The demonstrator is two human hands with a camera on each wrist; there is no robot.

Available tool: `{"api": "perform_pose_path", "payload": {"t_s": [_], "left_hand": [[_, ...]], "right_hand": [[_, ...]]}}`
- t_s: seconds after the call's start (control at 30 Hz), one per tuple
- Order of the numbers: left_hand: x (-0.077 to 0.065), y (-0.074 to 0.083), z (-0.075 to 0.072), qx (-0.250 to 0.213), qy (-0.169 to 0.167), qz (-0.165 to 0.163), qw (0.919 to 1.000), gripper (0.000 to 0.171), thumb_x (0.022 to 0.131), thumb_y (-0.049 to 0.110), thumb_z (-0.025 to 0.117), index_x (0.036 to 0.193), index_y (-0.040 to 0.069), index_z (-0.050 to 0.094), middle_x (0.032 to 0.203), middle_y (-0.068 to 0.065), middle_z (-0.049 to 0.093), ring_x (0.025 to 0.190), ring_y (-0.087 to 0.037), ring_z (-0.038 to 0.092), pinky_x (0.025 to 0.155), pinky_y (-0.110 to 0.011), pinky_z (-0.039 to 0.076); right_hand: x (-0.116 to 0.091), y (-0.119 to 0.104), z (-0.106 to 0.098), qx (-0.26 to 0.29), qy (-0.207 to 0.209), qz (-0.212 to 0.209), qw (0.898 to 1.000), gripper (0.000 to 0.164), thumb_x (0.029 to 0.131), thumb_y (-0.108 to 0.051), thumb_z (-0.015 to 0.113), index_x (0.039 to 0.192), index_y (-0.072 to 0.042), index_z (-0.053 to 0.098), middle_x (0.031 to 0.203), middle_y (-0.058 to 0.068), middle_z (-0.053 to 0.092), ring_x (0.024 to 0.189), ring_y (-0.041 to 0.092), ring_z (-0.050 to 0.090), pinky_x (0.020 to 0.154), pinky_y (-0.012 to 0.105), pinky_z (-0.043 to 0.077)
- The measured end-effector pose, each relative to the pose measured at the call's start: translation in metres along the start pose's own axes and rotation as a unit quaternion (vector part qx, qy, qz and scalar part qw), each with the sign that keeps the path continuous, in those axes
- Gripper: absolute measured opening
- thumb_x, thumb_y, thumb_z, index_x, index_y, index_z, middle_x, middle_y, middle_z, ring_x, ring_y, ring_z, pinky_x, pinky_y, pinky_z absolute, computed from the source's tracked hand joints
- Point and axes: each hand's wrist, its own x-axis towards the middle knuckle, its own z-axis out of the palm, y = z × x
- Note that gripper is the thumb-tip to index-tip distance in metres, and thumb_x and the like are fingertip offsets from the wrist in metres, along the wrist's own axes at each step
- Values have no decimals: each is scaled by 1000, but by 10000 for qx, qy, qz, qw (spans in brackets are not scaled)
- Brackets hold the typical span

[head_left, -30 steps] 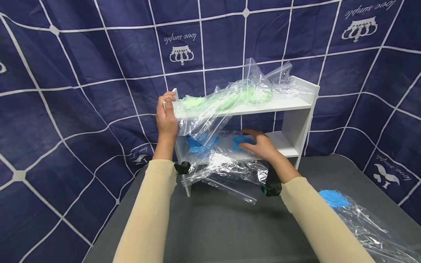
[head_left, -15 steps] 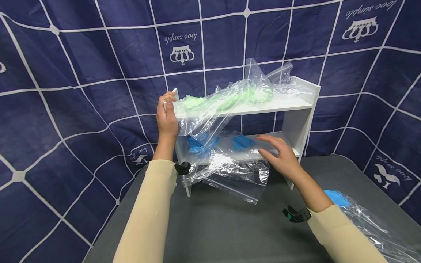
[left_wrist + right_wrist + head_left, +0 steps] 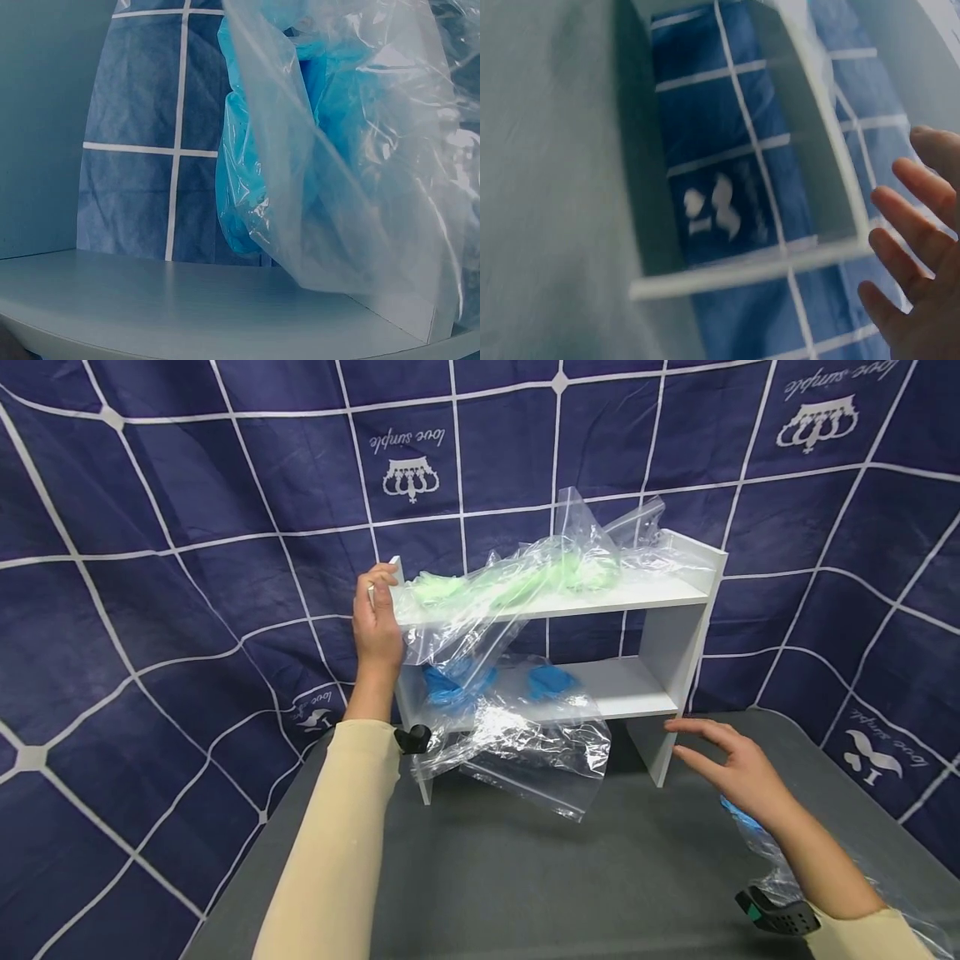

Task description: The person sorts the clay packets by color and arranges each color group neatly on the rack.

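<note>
My left hand point(image 3: 377, 622) grips the top of the left side panel of a small white two-tier shelf point(image 3: 637, 685). Clear zip bags with pale green contents point(image 3: 525, 583) lie along its upper board. On the lower board is a clear bag point(image 3: 517, 727) with bunched blue material point(image 3: 455, 683) and a second blue piece point(image 3: 550, 682); its zip end hangs over the front. The left wrist view shows shiny blue material point(image 3: 238, 165) behind clear plastic. My right hand point(image 3: 742, 772), empty with fingers spread, is off the shelf's right side, fingers also seen in the right wrist view point(image 3: 911, 247).
Another clear bag point(image 3: 776, 864) with a blue piece point(image 3: 738, 812) lies on the grey table point(image 3: 487, 885) at right, partly hidden behind my right forearm. A dark blue curtain point(image 3: 300, 460) with white lines hangs close behind the shelf and along both sides.
My right hand has let go of the right blue piece on the lower board and moved right and toward me, out past the shelf. My left hand has kept its place.
</note>
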Motion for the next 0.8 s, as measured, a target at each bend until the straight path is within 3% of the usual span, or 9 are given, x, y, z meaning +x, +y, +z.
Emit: {"api": "perform_pose_path", "payload": {"t_s": [0.07,0.17,0.3,0.43,0.57,0.63,0.7,0.73,0.8], "left_hand": [[0,-1,0,-18,-10,-1,10000,22,101,-5,34,97,-22,48,120,-37,59,128,-45,51,112,-24,35],[-1,-2,-1,-20,-45,27,10000,21,101,-6,34,97,-21,48,120,-37,59,129,-46,51,112,-24,34],[1,-2,-3,12,-15,126,9999,21,100,-7,34,96,-21,48,119,-37,60,128,-46,51,112,-24,35],[2,-1,-2,11,25,135,9999,20,100,-8,34,96,-21,48,119,-37,60,127,-46,52,111,-23,35],[2,0,-2,75,43,79,9999,21,100,-7,34,96,-21,48,120,-36,60,127,-45,52,110,-22,35],[2,1,-2,92,35,53,9999,21,101,-6,34,96,-21,48,120,-36,60,127,-45,52,110,-22,35],[1,1,-2,102,28,31,9999,21,101,-6,34,96,-21,49,121,-36,60,127,-44,52,111,-22,35],[1,1,-1,82,16,27,10000,21,101,-6,34,97,-21,48,120,-36,60,127,-44,52,111,-23,35],[0,0,-1,40,-3,36,10000,21,101,-7,33,96,-21,48,120,-37,59,127,-45,52,111,-23,34]], "right_hand": [[-9,15,-5,-48,-85,194,9998,37,97,-31,66,134,-25,62,134,-5,63,116,-25,33,96,51,41],[-23,39,-11,-112,-212,443,9987,44,98,-33,65,140,-23,57,137,-22,54,118,-26,32,100,57,40],[-37,70,-12,-225,-317,343,9987,52,95,-29,68,144,-19,53,139,-34,40,124,-29,24,105,63,33],[-48,97,-12,-321,-439,92,9985,60,92,-22,72,146,-9,48,159,1,37,123,-33,13,109,68,26],[-57,117,-11,-314,-437,135,9985,67,90,-17,73,148,-4,42,155,32,32,124,-32,7,127,44,10],[-62,125,-10,-291,-385,295,9984,69,90,-17,73,149,-3,40,154,36,31,127,-30,6,119,16,1],[-68,132,-9,-304,-334,492,9978,69,91,-19,72,149,-2,39,152,37,32,126,-30,6,103,-1,-1],[-71,135,-9,-276,-336,605,9972,69,92,-20,71,149,-1,38,151,37,33,125,-30,6,100,-3,0],[-77,140,-10,-220,-425,928,9945,71,94,-25,69,151,-1,34,150,39,31,143,-14,5,111,6,1]]}}
